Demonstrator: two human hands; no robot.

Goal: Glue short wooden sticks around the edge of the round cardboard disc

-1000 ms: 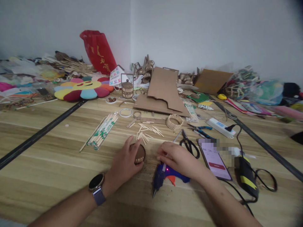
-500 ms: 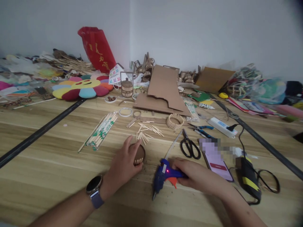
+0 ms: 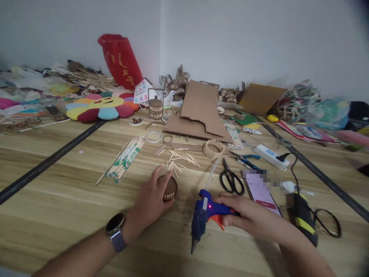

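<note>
My left hand (image 3: 152, 196) grips the near side of a round cardboard piece (image 3: 170, 186) whose near edge carries a short row of stick pieces. Wrapped round its handle, my right hand (image 3: 235, 211) holds a blue glue gun (image 3: 201, 211), nozzle down toward the table, its red light lit. Beyond my left hand lies a loose pile of short sticks (image 3: 174, 167). A finished-looking ring of sticks (image 3: 213, 149) stands farther back. Black scissors (image 3: 230, 179) rest just beyond the glue gun.
Bagged sticks (image 3: 125, 159) lie left, with a tape roll (image 3: 153, 137) behind. Cardboard sheets (image 3: 200, 109) and a small lidded bucket (image 3: 156, 107) stand at the back. Pliers (image 3: 248, 157), a phone (image 3: 261, 192), a power strip (image 3: 271, 156) and a black-yellow tool (image 3: 304, 219) occupy the right.
My right hand has moved a little to the right and nearer to me with the glue gun. My left hand stays on the round piece.
</note>
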